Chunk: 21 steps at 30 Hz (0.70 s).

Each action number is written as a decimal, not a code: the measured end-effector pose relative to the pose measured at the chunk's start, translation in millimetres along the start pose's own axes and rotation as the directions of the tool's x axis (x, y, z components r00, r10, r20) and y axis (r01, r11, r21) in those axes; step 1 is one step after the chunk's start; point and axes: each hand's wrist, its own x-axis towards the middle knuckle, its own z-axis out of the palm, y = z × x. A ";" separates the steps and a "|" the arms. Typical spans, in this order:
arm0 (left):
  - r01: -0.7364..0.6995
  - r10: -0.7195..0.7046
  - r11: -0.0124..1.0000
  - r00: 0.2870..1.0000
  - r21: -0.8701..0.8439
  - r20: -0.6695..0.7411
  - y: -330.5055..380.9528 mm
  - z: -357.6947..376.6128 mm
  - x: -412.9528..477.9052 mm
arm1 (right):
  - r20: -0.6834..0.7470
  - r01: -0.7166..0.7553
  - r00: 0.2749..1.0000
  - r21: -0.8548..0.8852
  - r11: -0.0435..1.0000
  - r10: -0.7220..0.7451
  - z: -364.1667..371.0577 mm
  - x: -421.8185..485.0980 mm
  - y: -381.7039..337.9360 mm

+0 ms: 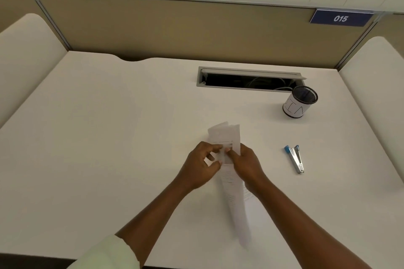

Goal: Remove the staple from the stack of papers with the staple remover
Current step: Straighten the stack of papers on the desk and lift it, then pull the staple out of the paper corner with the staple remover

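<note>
A stack of white printed papers (225, 135) is held just above the white desk (109, 137), its long lower part hanging toward me and blurred. My left hand (202, 164) pinches the stack from the left, and my right hand (246, 164) pinches it from the right, fingertips nearly meeting at the middle. The staple itself is too small to make out. The staple remover (295, 158), silver with a blue tip, lies on the desk to the right of my right hand, untouched.
A black mesh cup (299, 101) wrapped in white paper stands at the back right, in front of an open cable slot (249, 79). A beige partition with a blue "015" sign (341, 18) closes off the desk's far side.
</note>
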 end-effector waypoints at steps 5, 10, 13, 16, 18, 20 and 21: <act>-0.113 0.199 0.932 0.954 0.344 -0.226 11.3 -31.2 24.1 | 0.200 0.024 0.980 -0.013 1.000 -0.021 -28.5 2.1 -10.5; 0.141 -0.152 0.978 0.986 0.153 0.063 33.0 -61.4 41.1 | 0.305 0.068 0.951 -0.038 0.997 -0.053 -49.0 4.3 -24.6; 0.240 -0.231 0.970 0.961 -0.044 0.154 41.2 -63.8 40.1 | 0.291 0.063 0.956 -0.053 0.997 -0.045 -57.9 8.2 -29.5; 0.268 -0.250 0.953 0.959 -0.143 0.130 46.6 -61.2 36.5 | 0.266 0.084 0.962 -0.080 0.993 -0.060 -61.8 10.1 -34.2; 0.305 -0.287 0.932 0.951 -0.194 0.118 50.8 -59.0 35.5 | 0.254 0.103 0.965 -0.110 0.989 -0.072 -61.7 10.7 -37.1; 0.330 -0.312 0.919 0.943 -0.215 0.111 53.9 -57.6 36.0 | 0.243 0.140 0.965 -0.149 0.979 -0.101 -61.5 10.6 -40.2; 0.339 -0.324 0.916 0.940 -0.215 0.105 55.3 -57.3 36.9 | 0.238 0.162 0.964 -0.158 0.974 -0.122 -62.2 10.6 -41.8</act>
